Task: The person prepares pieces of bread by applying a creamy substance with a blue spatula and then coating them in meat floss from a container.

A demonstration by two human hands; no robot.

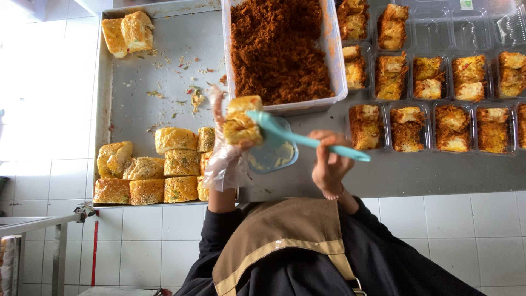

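Note:
My left hand [224,164], in a thin clear plastic glove, holds up a small yellow cake piece [241,120]. My right hand [329,161] grips the handle of a teal spatula [307,141], and the blade touches the side of the cake piece. Just under the two hands sits a small clear bowl of pale cream [274,156]. Beyond it stands a white tub [339,66] filled with brown shredded floss [279,49].
A metal tray [142,82] at the left holds a cluster of plain cake pieces [159,170], two more at its far corner [127,33], and crumbs. Clear plastic boxes [427,109] at the right hold several floss-coated pieces. White floor tiles lie below the table edge.

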